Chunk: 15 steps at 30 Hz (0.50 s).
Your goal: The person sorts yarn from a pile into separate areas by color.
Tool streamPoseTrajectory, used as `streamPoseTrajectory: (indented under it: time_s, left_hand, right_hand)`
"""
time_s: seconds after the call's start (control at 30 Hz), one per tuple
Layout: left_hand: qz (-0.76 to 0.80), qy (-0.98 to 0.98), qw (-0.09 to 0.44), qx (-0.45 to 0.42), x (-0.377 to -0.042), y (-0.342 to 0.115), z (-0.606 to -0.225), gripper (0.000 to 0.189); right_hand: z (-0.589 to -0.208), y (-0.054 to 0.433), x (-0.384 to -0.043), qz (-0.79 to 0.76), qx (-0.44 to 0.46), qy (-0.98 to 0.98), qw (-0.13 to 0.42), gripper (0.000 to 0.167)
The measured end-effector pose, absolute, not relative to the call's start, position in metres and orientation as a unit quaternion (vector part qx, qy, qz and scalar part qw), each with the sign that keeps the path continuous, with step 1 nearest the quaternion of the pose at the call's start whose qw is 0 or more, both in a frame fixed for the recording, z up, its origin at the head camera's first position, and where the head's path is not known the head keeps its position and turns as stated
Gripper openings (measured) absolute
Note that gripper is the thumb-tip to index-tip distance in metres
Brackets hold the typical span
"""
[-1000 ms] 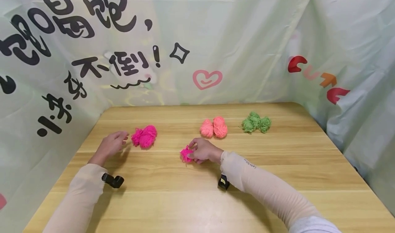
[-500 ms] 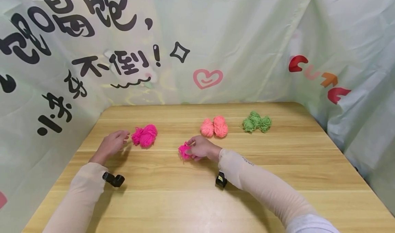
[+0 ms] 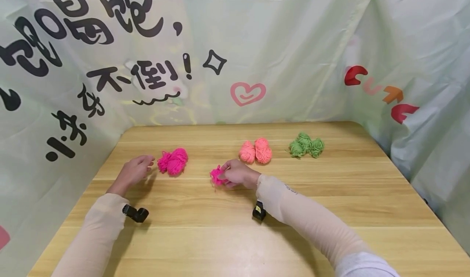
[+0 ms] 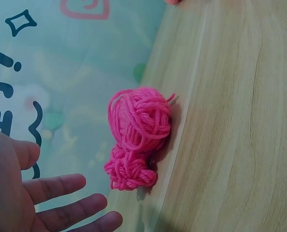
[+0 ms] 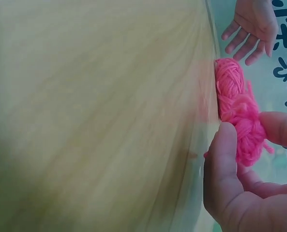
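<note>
My right hand (image 3: 238, 173) pinches a small hot-pink ball of yarn (image 3: 217, 176) between thumb and fingers, over the middle of the table; loose strands stick out of it. In the right wrist view the pinched yarn ball (image 5: 249, 137) overlaps the pink yarn behind it. On the left, two more hot-pink yarn balls, a larger one (image 3: 178, 161) and a smaller one (image 4: 129, 170), lie side by side. Beside them my left hand (image 3: 135, 171) is held with fingers loosely extended, a short gap away and holding nothing.
Two coral yarn balls (image 3: 262, 151) lie at the back centre of the wooden table (image 3: 205, 236). Right of them sits a cluster of green yarn balls (image 3: 304, 145). A printed curtain (image 3: 293, 44) hangs behind and along both sides.
My right hand has shifted slightly left and away from me with the small pink yarn ball. The left hand and the other yarn balls stay where they were.
</note>
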State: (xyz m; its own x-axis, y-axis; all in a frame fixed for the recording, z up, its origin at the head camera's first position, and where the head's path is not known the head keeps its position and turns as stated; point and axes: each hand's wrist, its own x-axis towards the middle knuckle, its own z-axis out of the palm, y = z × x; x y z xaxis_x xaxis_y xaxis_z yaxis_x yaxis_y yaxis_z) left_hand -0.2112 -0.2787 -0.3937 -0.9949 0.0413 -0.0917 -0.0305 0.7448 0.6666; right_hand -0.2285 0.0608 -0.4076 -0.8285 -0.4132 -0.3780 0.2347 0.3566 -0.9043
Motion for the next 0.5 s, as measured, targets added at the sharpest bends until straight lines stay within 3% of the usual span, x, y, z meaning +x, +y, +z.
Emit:
streamPoseTrajectory:
  time_s: [0.23,0.5]
  left_hand:
    - [0.363,0.93,0.055,0.002,-0.211,-0.277,-0.391,0.071]
    - [0.36,0.932,0.051,-0.003,-0.211,-0.278,-0.393,0.074]
  right_hand:
    - [-0.41,0.057,-0.231,-0.581,-0.056,0.759,0.289,0.018]
    - [-0.412,0.05,-0.234,-0.596,-0.047,0.748,0.29,0.021]
